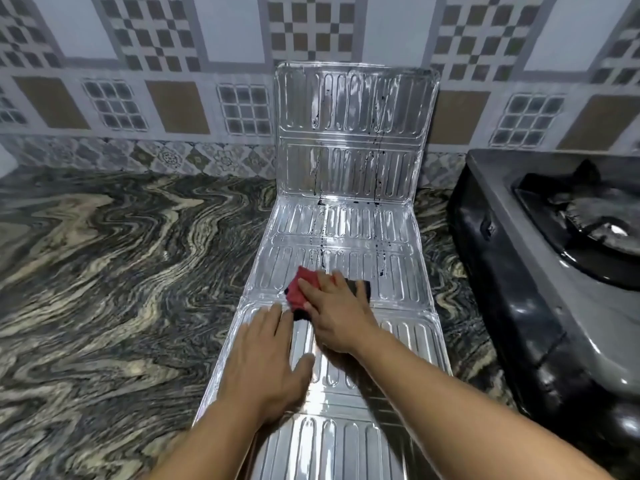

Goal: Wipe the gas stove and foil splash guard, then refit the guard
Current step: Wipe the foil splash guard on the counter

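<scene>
The foil splash guard [349, 230] lies unfolded along the countertop, its far panel propped upright against the tiled wall. Dark drips and specks streak the upright panel and the flat panel below it. My right hand [337, 313] presses a red and black cloth [304, 289] flat onto the middle of the guard. My left hand [263, 358] rests palm down with spread fingers on the guard's near left part, just beside the cloth. The black gas stove [540, 271] stands to the right of the guard, its burner and pan support showing at the frame's right edge.
A marbled grey and cream countertop [121, 271] stretches to the left of the guard. The patterned tiled wall [173, 98] runs along the back. A narrow strip of counter separates the guard's right edge from the stove's side.
</scene>
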The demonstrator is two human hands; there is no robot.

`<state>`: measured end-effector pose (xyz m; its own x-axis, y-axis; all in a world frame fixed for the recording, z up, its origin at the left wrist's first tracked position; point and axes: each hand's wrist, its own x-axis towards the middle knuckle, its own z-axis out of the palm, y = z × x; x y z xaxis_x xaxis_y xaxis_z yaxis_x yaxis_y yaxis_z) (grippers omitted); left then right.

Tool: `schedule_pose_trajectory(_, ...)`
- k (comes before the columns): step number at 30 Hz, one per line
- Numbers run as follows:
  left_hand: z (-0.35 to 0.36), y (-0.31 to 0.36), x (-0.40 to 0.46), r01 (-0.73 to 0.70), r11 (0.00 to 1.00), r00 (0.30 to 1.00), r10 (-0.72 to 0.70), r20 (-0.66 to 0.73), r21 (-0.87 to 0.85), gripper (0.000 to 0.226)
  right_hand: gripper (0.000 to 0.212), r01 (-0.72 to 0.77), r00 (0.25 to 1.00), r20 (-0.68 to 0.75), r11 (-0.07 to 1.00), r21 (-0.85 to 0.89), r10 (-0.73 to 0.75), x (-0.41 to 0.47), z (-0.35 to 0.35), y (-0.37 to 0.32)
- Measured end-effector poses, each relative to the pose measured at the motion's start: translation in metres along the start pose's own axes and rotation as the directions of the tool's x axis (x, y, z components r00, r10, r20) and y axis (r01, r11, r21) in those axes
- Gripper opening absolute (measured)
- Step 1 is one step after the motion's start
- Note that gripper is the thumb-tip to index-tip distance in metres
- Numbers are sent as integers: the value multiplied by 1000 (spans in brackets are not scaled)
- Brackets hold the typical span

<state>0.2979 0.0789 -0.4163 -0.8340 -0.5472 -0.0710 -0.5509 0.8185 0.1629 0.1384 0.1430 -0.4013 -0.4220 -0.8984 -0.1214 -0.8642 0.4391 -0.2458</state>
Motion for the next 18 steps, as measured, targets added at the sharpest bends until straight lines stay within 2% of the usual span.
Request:
schedule_pose_trajectory(5,-1,6,-3,46,999,999,-46,-4,-2,92,53,0,1000,23,1000,-16,0,38,-10,18)
schedule_pose_trajectory(12,-4,10,-6,76,996,997,-76,6,-50,92,54,-156,987,-54,987,-45,153,38,-21,77)
schedule_pose_trajectory(18,-12,16,-4,87,995,996,-86,25,-49,90,51,-342,933,-118,940,12,341,22,-25,109)
